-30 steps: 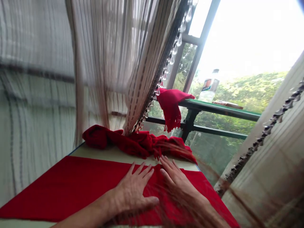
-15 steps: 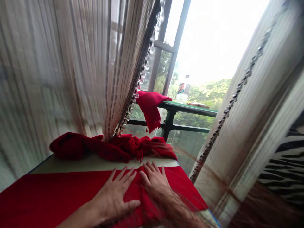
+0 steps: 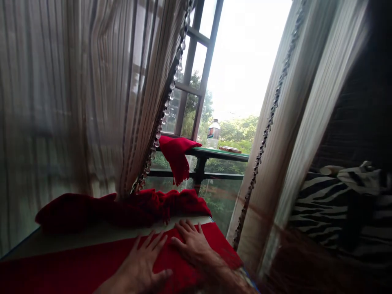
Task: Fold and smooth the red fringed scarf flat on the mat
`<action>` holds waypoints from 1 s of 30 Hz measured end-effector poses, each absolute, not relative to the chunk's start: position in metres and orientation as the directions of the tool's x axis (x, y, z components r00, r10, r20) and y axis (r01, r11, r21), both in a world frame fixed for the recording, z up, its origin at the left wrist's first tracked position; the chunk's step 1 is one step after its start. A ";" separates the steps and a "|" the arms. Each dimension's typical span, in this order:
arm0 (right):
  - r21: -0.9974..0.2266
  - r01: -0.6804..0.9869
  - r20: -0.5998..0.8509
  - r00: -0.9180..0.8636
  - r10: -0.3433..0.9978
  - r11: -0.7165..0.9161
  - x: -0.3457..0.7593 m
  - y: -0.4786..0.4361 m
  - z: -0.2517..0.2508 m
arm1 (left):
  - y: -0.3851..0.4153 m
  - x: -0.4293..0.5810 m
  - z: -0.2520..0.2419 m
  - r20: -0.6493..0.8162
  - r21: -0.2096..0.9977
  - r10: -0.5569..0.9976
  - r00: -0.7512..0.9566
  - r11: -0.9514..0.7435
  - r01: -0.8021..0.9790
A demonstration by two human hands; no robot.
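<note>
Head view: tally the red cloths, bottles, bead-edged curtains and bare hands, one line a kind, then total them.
Red cloths: 3 (flat cloth, hanging cloth, crumpled heap counted as one; its pieces can't be told apart)
Bottle: 1
Bead-edged curtains: 2 (left curtain, right curtain)
Bare hands: 2 (left hand, right hand)
Total: 8

White sky [image 3: 241, 61] glares, burnt out, while the flat red cloth [image 3: 76, 267] dims into shadow at lower left.
</note>
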State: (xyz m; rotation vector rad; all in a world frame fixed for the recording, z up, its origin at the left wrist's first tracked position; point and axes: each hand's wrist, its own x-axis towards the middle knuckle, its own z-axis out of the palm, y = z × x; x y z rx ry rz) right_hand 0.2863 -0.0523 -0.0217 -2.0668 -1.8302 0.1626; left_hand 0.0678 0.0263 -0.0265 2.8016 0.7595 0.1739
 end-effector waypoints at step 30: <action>-0.408 0.911 0.124 0.115 0.986 -0.055 0.316 -0.064 -0.014 | 0.030 0.039 -0.018 0.139 0.239 0.512 0.847 -0.848 0.473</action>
